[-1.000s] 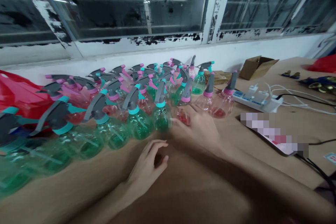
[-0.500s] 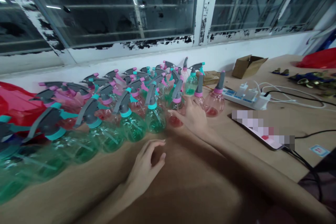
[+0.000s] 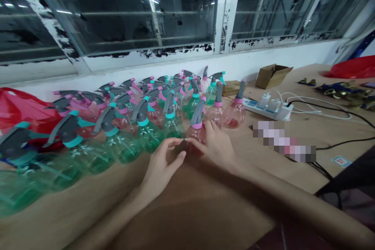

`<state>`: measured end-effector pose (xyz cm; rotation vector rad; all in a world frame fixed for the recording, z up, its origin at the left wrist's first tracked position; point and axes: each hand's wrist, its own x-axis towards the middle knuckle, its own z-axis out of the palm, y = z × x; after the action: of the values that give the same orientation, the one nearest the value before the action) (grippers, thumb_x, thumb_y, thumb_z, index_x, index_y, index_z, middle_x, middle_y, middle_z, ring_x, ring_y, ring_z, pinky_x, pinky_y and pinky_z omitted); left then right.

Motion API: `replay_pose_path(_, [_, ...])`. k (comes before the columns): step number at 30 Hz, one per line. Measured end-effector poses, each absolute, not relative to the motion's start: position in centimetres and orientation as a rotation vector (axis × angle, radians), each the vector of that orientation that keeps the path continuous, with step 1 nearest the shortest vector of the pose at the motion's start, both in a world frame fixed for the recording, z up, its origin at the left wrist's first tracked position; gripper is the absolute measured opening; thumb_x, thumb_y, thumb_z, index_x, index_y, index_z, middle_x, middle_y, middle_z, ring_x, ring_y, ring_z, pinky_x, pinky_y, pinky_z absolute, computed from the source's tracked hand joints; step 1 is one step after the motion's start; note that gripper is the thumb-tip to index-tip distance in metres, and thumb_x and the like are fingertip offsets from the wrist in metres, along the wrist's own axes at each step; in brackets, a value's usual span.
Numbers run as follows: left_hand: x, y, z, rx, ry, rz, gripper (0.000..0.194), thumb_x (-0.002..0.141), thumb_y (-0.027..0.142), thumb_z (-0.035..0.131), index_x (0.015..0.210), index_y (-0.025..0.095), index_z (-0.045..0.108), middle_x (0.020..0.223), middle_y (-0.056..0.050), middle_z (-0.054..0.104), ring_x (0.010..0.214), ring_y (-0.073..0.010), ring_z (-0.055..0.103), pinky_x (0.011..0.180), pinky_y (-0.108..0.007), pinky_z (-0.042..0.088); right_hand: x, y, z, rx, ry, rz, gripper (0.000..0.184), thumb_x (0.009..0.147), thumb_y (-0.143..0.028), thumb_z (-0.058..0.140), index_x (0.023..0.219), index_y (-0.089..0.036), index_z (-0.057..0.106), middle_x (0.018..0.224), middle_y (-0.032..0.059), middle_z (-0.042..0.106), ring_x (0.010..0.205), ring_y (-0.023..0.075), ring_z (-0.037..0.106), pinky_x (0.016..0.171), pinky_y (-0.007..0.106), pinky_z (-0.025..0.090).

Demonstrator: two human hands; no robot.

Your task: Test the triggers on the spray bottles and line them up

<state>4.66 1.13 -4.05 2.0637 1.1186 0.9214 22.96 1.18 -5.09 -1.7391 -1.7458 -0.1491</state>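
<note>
My right hand [image 3: 218, 144] is wrapped round the lower body of a pink spray bottle [image 3: 195, 134], its thumb across the front and its fingers on the far right side. The bottle stands upright, with a grey trigger head and a pink collar. My left hand [image 3: 164, 164] is curved and open, with a gap between thumb and fingers; its fingertips meet my right thumb in front of the bottle. A green spray bottle [image 3: 172, 125] stands just left of it. Two more pink bottles, one being the outermost pink bottle [image 3: 234, 114], stand to its right.
Several green and pink spray bottles fill the table's left and back. Red plastic bags [image 3: 23, 109] lie at the far left. Rightward are a power strip [image 3: 268, 109] with white chargers, a blurred-out phone-like device [image 3: 284, 140], cables, an open cardboard box [image 3: 273, 76] and metal parts [image 3: 336, 90].
My right hand has drawn the pink bottle slightly towards me, out of the row. My left hand has risen towards it until its fingertips meet my right thumb. The camera view has shifted a little.
</note>
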Motion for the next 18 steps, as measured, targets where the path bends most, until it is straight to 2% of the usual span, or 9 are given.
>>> replay_pose_path(4, [5.2, 1.0, -2.2, 2.028, 1.035, 0.954, 0.042, 0.081, 0.032, 0.057, 0.119, 0.025, 0.042, 0.127, -0.006, 0.049, 0.118, -0.0220, 0.045, 0.101, -0.041, 0.034, 20.9, -1.8, -5.1, -1.665, -1.848, -0.090, 0.042, 0.079, -0.055, 0.044, 0.098, -0.017, 0.047, 0.091, 0.0086, 0.057, 0.074, 0.0223, 0.059, 0.047, 0.029, 0.043])
replay_pose_path(8, [4.8, 0.4, -0.6, 1.955, 0.958, 0.918, 0.058, 0.076, 0.032, 0.063, 0.126, 0.024, 0.036, 0.125, -0.009, 0.050, 0.110, -0.0248, 0.052, 0.093, -0.042, 0.042, 18.2, -3.9, -5.0, -1.513, -1.932, -0.054, 0.051, 0.075, -0.065, 0.043, 0.091, -0.016, 0.050, 0.088, 0.0094, 0.057, 0.078, 0.0229, 0.059, 0.051, 0.031, 0.048])
replay_pose_path(10, [4.2, 0.0, -0.1, 1.939, 0.887, 0.924, 0.052, 0.076, 0.030, 0.063, 0.123, 0.023, 0.039, 0.120, -0.008, 0.053, 0.106, -0.0232, 0.054, 0.091, -0.039, 0.044, 16.7, -4.5, -5.0, -1.426, -1.960, -0.055, 0.058, 0.074, -0.068, 0.042, 0.095, -0.015, 0.051, 0.092, 0.0118, 0.058, 0.085, 0.0249, 0.058, 0.056, 0.033, 0.051])
replay_pose_path(13, [2.8, -0.6, -0.1, 1.946, 0.831, 0.980, 0.035, 0.080, 0.026, 0.059, 0.113, 0.021, 0.049, 0.115, -0.006, 0.056, 0.109, -0.0208, 0.052, 0.096, -0.036, 0.040, 14.6, -5.0, -5.2, -1.349, -1.978, -0.073, 0.067, 0.072, -0.072, 0.039, 0.100, -0.012, 0.052, 0.095, 0.0150, 0.059, 0.089, 0.0265, 0.058, 0.060, 0.035, 0.052])
replay_pose_path(16, [1.2, -1.1, -0.6, 1.927, 0.894, 1.055, 0.023, 0.083, 0.024, 0.053, 0.106, 0.021, 0.053, 0.108, -0.004, 0.058, 0.105, -0.0185, 0.054, 0.096, -0.035, 0.040, 12.6, -4.9, -5.6, -1.321, -1.983, -0.129, 0.077, 0.069, -0.075, 0.038, 0.104, -0.007, 0.052, 0.094, 0.0170, 0.060, 0.087, 0.0271, 0.058, 0.057, 0.035, 0.052])
replay_pose_path(18, [0.0, -1.3, -0.9, 1.902, 0.931, 1.096, 0.022, 0.084, 0.022, 0.051, 0.106, 0.023, 0.053, 0.105, -0.003, 0.059, 0.099, -0.0174, 0.056, 0.092, -0.034, 0.042, 11.3, -4.7, -5.9, -1.292, -1.985, -0.190, 0.083, 0.068, -0.076, 0.038, 0.108, -0.004, 0.051, 0.092, 0.0179, 0.061, 0.086, 0.0277, 0.059, 0.055, 0.034, 0.052])
